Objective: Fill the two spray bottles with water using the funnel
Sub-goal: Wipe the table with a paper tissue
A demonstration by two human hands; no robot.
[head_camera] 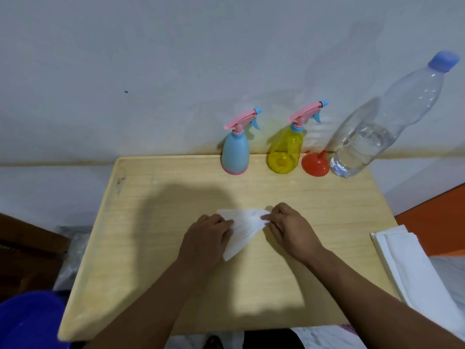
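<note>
Fingertips half hidden under white tissue [242, 229].
My left hand [206, 238] and right hand [292, 227] pinch its edges; blue spray bottle [235, 153], yellow spray bottle [285, 153], red funnel [315, 165], water bottle [377, 127] stand far right.

Two bare forearms, entering from the lower edge of the head view. No sleeves, cuffs or gloves in view. Left hand [208, 238]: bare, no ring, no watch, no band at the wrist. Right hand [292, 230]: bare, likewise without ring, watch or strap. Nails too small and blurred to describe. Forearms uncovered along the whole visible length down to the frame edge. Upper arms, shoulders and any clothing above them out of view.
</note>
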